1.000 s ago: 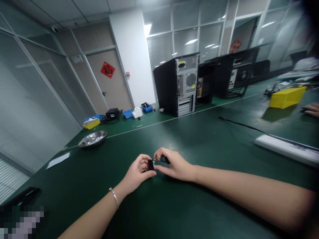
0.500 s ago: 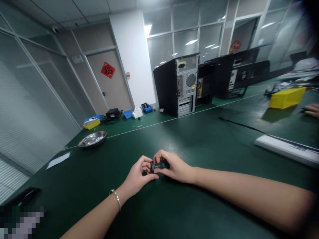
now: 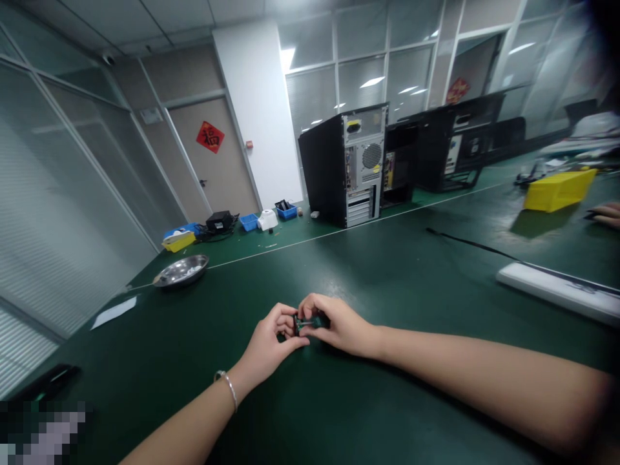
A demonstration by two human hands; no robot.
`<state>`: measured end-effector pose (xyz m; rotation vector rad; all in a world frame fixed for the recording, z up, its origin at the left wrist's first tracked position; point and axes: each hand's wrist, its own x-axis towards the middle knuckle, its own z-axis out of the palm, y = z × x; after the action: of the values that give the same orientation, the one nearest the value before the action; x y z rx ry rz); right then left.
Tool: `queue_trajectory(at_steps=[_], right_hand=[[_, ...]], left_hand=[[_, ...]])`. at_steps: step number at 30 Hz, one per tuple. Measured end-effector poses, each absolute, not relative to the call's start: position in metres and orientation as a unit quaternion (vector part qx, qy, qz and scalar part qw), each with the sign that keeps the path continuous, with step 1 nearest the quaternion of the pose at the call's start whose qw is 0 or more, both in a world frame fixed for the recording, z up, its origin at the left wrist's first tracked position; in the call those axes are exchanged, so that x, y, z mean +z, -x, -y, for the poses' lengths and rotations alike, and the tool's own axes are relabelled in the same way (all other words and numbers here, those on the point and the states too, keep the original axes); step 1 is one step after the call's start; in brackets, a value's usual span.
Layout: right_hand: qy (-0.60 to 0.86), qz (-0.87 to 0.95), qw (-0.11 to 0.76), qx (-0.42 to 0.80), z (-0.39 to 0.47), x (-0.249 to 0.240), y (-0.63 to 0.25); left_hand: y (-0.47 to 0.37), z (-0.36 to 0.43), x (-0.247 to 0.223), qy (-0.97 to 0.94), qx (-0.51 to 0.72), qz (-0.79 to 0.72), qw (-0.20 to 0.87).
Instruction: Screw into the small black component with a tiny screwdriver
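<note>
Just above the table surface, my two hands meet over a small green circuit board [image 3: 305, 323] with dark parts. My left hand [image 3: 268, 339], a silver bracelet at its wrist, pinches the dark left end between curled fingers and thumb. From the other side, my right hand [image 3: 341, 325] grips the board's right end with thumb and fingertips. A thin pale line runs along the middle of the piece, too small to make out. The fingers hide much of both ends.
On the green table [image 3: 387, 400], a metal bowl [image 3: 181, 271] and white paper [image 3: 113, 312] lie left. Computer cases [image 3: 365, 168] stand behind. To the right are a white bar-shaped object [image 3: 557, 287], a black cable [image 3: 465, 244], a yellow bin [image 3: 559, 190] and another person's hand [image 3: 608, 213].
The green board has turned slightly between my fingers and shows a narrower face. Both hands keep nearly the same place and grip.
</note>
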<state>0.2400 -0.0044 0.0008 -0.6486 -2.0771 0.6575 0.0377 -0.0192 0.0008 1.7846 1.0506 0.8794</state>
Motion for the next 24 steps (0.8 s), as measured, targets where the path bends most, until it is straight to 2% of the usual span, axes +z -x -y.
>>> queue_trajectory(at_steps=[5,10,14,24], right_hand=[[0.252,0.836,0.421,0.244,0.0046,0.0019,-0.2411],[0.276,0.883,0.348,0.150,0.0042,0.0008,-0.2429],[0.271,0.901,0.315,0.122,0.0040,0.0018,-0.2443],[0.242,0.895,0.346,0.145,0.0077,0.0032,-0.2436]], left_hand=[[-0.0354,0.0174,-0.0029,-0.704,0.377,-0.425,0.427],[-0.0342,0.0135,-0.0035,-0.668,0.403,-0.438,0.447],[-0.0348,0.0139,0.0006,-0.660,0.405,-0.423,0.470],[-0.0328,0.0127,0.0014,-0.637,0.425,-0.419,0.489]])
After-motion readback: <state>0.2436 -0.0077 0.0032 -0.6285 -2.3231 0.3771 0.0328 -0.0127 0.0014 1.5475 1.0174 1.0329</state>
